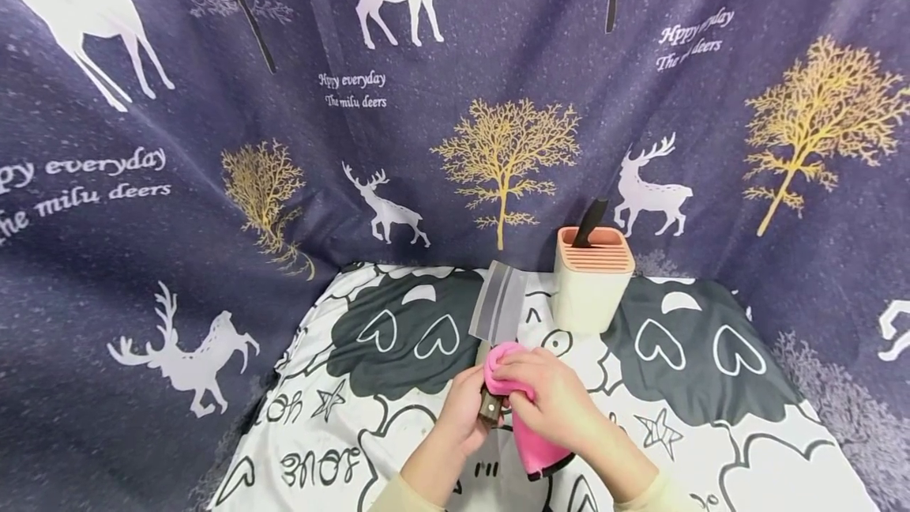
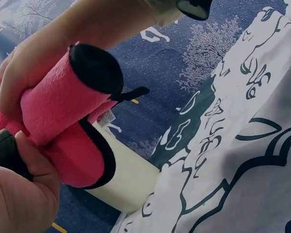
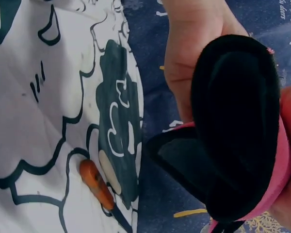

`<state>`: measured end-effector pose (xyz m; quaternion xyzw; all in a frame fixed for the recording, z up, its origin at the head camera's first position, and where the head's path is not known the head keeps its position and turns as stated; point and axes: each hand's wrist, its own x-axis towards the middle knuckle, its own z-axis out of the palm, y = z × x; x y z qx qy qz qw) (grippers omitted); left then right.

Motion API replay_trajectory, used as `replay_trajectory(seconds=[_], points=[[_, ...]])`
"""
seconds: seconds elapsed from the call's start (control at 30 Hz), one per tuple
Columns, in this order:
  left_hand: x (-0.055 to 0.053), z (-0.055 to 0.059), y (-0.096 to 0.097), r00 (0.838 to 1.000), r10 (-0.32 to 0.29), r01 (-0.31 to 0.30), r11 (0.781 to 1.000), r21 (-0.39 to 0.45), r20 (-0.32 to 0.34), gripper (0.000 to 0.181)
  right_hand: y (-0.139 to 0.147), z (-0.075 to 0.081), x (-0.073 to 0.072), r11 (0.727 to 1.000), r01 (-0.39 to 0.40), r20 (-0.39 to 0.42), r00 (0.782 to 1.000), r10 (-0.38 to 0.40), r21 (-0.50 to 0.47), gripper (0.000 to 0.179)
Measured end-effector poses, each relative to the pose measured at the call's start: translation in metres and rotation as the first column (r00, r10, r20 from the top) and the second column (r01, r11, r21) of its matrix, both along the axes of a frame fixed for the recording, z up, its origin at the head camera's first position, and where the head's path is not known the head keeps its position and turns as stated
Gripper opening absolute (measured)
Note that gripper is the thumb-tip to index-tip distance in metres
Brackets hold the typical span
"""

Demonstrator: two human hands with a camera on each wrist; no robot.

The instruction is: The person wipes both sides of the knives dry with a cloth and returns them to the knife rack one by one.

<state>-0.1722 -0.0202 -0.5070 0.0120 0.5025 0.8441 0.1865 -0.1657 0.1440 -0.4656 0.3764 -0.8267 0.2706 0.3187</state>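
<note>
A cleaver (image 1: pixel 499 303) points away from me, its broad steel blade up and its dark riveted handle (image 1: pixel 490 408) low. My left hand (image 1: pixel 460 411) grips that handle. Bunched in my right hand (image 1: pixel 558 400) is a pink cloth (image 1: pixel 533 442) with black edging, pressed round the handle close to the blade. The left wrist view shows the cloth's rolled folds (image 2: pixel 63 104) beside my left thumb (image 2: pixel 39 167). Folds with a black border (image 3: pixel 237 121) fill much of the right wrist view, where the blade is hidden.
A cream knife block (image 1: pixel 592 291) with a slotted orange top stands behind the hands to the right. One black-handled knife (image 1: pixel 590 224) is in it. An orange-handled tool (image 3: pixel 94 182) lies on the patterned cloth. A dark deer-print curtain (image 1: pixel 398 141) hangs behind.
</note>
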Motion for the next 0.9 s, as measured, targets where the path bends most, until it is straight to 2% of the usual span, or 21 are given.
replay_trajectory(seconds=[0.23,0.43,0.57,0.7,0.8,0.9], points=[[-0.007,0.001,0.002,0.995,0.091,-0.091,0.996,0.002,0.037,0.032,-0.002,0.000,0.011,0.996,-0.021,-0.010,1.000,0.022,0.087,0.034],[-0.021,-0.001,0.007,0.992,0.122,-0.123,0.991,0.044,0.024,0.035,-0.006,0.002,0.016,0.992,-0.017,-0.029,0.999,0.021,0.128,0.033],[-0.029,-0.004,0.006,0.992,0.130,-0.129,0.991,0.037,-0.002,0.038,-0.008,0.002,0.017,0.988,-0.058,-0.036,0.997,0.064,0.142,0.033],[-0.036,-0.006,0.003,0.992,0.122,-0.122,0.992,0.029,-0.011,0.037,-0.005,0.003,0.018,0.980,-0.114,-0.010,0.993,0.117,0.161,0.034],[-0.040,-0.005,0.001,0.994,0.113,-0.113,0.993,0.026,-0.005,0.038,0.004,0.004,0.017,0.980,-0.149,0.039,0.989,0.145,0.128,0.035],[-0.041,0.000,-0.002,0.994,0.106,-0.107,0.994,0.027,0.011,0.044,0.017,0.007,0.009,0.989,-0.145,0.093,0.985,0.143,0.017,0.037]])
